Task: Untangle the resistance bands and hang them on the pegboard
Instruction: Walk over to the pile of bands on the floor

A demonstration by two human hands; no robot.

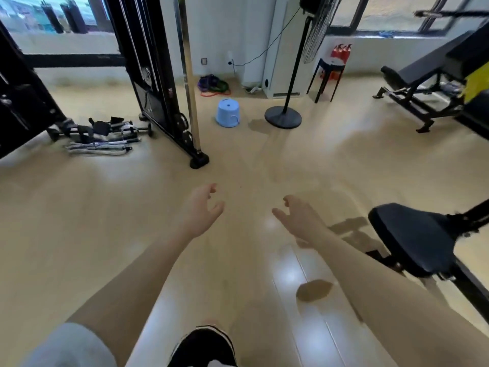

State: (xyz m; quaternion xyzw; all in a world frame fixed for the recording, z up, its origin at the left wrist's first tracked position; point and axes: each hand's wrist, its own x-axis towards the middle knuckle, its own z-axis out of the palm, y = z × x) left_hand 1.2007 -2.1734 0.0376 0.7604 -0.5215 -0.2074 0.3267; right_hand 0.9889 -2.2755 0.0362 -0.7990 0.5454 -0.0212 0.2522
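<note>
- Gym floor of pale glossy wood planks [251,160] forms the working surface; the landmark is the light blue upturned plastic bucket [227,113]
- Task item: a tangled heap of purple, green and red resistance bands [213,85] lies on the floor just behind the bucket, against the white wall. No pegboard is visible
- Left hand [202,207] and right hand [296,215] are stretched forward, well short of the bucket, fingers loosely spread and grasping nothing
- Hazard, trip: the black flanged foot of the cable machine frame [199,161] sits to the near left of the bucket, on the likely walking line; a black shoe [203,345] is mid-floor, far nearer the camera
- Hazard, snag: the black round base of the standing fan [283,117] rests just right of the bucket, and its black power cable [264,53] hangs above the heap. Lifting the bands blindly could hook the cable
- Hazard, knotting: pulling one coloured loop hard will probably tighten the tangle
- Hazard, slip: the sheen suggests a slick floor
</note>
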